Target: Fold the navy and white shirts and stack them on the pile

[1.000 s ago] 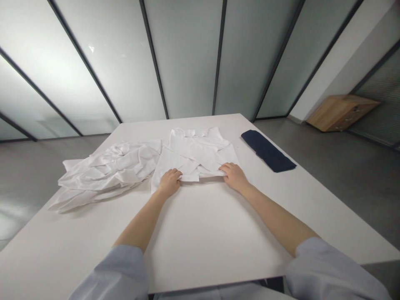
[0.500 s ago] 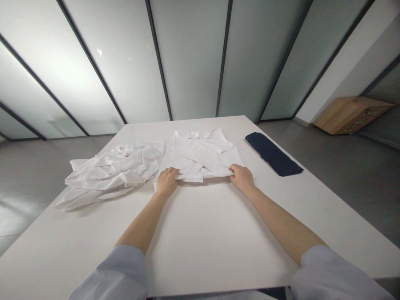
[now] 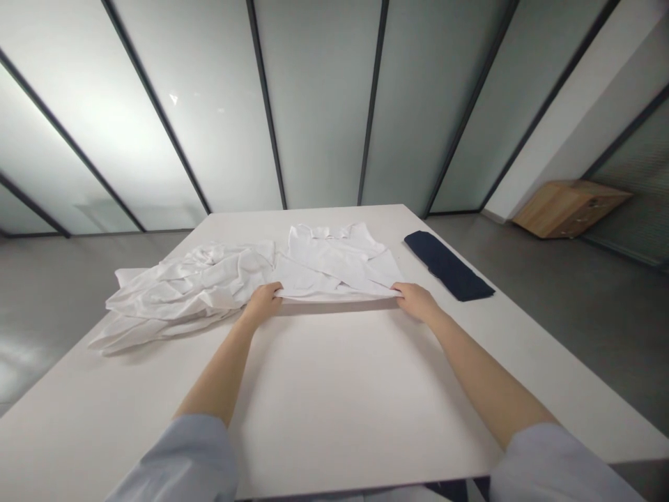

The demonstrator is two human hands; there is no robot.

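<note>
The step in hand appears to be drawing the near edge of a white shirt (image 3: 334, 263) straight: the left hand (image 3: 263, 302) pinches its 7 o'clock corner, the right hand (image 3: 418, 301) its 5 o'clock corner. The next move likely calls for an even, level pull from both. The shirt lies on the white surface (image 3: 360, 397), collar at 12 o'clock, layers overlapping, lightly creased; whether the held edge clears the surface is hard to tell. Crumpled white cloth (image 3: 182, 289) sits at its 9 o'clock, folded navy cloth (image 3: 448, 266) at its 3 o'clock
</note>
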